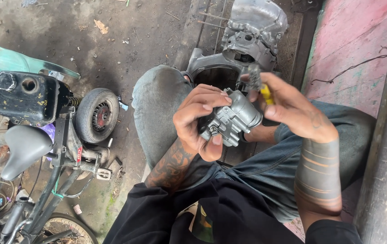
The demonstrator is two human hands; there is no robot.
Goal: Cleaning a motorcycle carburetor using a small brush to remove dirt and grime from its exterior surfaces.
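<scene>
Black sleeves framed the view; the left hand (198, 119) gripped a grey metal engine part (232, 118) over the lap, while the right hand (293, 110), just beside it, pinched a small yellow-handled brush (261, 86) above.

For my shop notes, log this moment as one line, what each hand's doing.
left hand: grips grey metal carburetor-like part | right hand: holds small yellow-handled brush against its top | engine casing: on ground beyond knees

floor: dark, stained concrete floor (112, 49), littered with dry leaf scraps and twigs
on it, left: small motorised bike (62, 135) with black fuel tank, grey saddle
on it, ahead: grey engine casing (252, 31)
</scene>
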